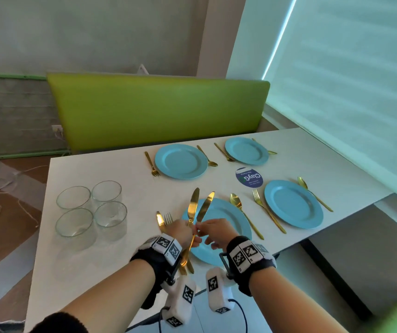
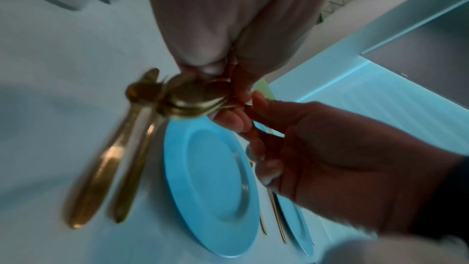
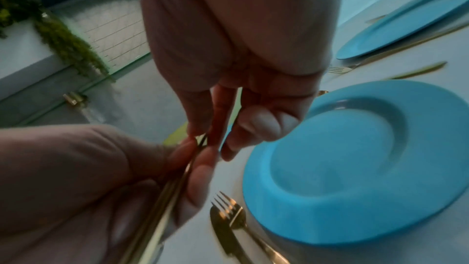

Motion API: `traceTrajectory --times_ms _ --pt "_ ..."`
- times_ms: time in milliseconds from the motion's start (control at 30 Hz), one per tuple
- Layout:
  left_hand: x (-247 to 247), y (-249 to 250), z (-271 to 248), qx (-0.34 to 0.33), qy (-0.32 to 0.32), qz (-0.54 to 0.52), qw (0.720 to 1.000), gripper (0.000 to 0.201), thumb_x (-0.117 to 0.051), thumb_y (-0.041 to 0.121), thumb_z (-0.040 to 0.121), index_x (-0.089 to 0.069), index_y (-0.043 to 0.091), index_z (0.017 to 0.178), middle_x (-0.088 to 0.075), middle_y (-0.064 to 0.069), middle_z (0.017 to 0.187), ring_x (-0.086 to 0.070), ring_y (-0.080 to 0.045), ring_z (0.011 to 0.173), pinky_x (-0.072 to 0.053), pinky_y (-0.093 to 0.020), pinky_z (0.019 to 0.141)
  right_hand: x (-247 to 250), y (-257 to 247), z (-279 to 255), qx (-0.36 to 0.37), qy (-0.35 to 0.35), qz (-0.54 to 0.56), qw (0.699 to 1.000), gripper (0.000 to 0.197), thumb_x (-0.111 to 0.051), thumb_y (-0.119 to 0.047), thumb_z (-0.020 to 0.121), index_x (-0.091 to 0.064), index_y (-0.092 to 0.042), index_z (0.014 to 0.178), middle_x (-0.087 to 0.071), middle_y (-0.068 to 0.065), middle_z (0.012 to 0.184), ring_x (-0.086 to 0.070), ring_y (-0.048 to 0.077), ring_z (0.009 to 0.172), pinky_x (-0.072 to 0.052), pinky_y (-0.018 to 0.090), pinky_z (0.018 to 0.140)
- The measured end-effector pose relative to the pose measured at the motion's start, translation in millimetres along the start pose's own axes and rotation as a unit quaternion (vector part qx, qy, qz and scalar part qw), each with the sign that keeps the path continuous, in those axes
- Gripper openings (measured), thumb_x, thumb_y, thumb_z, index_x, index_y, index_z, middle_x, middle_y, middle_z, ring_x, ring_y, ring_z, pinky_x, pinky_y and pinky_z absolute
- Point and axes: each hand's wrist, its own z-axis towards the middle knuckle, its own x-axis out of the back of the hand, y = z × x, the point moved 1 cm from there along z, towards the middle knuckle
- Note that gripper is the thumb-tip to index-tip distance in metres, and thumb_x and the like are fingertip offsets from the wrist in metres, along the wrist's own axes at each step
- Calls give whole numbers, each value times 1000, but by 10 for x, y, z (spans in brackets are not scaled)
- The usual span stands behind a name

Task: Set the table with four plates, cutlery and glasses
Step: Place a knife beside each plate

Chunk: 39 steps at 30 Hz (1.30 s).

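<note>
From the head view I see four blue plates (image 1: 181,161) laid with forks and spoons; the four glasses (image 1: 91,207) stand grouped at the table's left, not yet distributed. My left hand (image 1: 180,233) grips gold knives (image 1: 192,207).

Left wrist: the bundle is blurred.

Right wrist: my right hand (image 3: 241,67) pinches one knife handle.

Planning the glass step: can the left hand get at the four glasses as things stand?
Probably not yet. The path to the glasses looks free, with bare table between, but the left hand grips a bundle of gold knives, so it would need to put those down first.
</note>
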Motion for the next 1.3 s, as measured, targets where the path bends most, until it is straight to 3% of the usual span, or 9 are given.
traceTrajectory --times_ms 167,300,433,567,667,733,800,967,1300 --pt "-316 187 286 -14 1 65 998 29 -48 21 95 -66 -2 96 -72 -21 93 -71 -34 85 -58 -43 81 377 49 207 -29 -15 76 997 15 -61 -24 89 -58 -23 74 -57 -6 73 -53 7 62 -43 21 55" --pt "-521 337 570 -7 31 50 998 25 -44 15 97 -62 -1 95 -63 -8 75 -63 -23 67 -54 -26 63 687 73 458 -25 -35 88 995 24 -49 -21 97 -56 -16 75 -57 -3 73 -46 9 56 -34 19 47" --pt "-704 525 842 21 65 -25 997 18 -37 10 100 -48 4 86 -52 -4 66 -54 -16 55 -48 -23 54 1163 217 766 -49 15 47 998 26 -49 -20 96 -52 -16 70 -55 0 70 -45 10 51 -33 19 41" --pt "-842 643 1101 9 115 -64 991 17 -37 9 100 -50 1 91 -48 -6 64 -49 -18 50 -42 -16 33 1679 481 1024 -83 45 -59 994 22 -48 -21 96 -51 -22 74 -48 -5 70 -46 7 58 -42 20 53" --pt "-937 670 1254 6 125 -73 989 14 -39 9 99 -50 1 98 -47 -5 63 -48 -17 49 -39 -15 31 1870 669 1181 -91 37 -135 986 21 -51 -13 94 -64 -9 109 -53 -3 75 -54 13 68 -50 24 66" --pt "-988 649 1339 12 137 -69 988 14 -41 9 98 -53 2 100 -50 -5 64 -50 -17 49 -41 -14 30 1892 757 1242 -84 41 -190 977 22 -52 -12 92 -66 -11 110 -64 5 94 -62 25 91 -53 34 87" --pt "-1057 622 1399 16 139 -68 988 15 -41 9 98 -54 2 102 -51 -4 65 -51 -16 50 -42 -15 31 1889 823 1266 -80 59 -244 965 21 -54 -18 92 -66 -15 110 -65 8 111 -61 25 102 -49 32 95" --pt "-1202 618 1506 24 134 -54 989 16 -43 12 98 -56 3 101 -53 -2 68 -54 -15 51 -47 -21 44 1899 926 1385 -71 99 -270 955 23 -57 -17 92 -68 -12 111 -66 7 118 -59 23 112 -47 28 95" --pt "-1384 725 1639 18 134 -38 990 17 -42 12 98 -56 4 96 -55 -2 65 -55 -13 52 -48 -20 45 1859 1022 1508 -81 163 -250 951 23 -55 -9 87 -71 -7 104 -70 11 104 -66 26 99 -55 31 86"
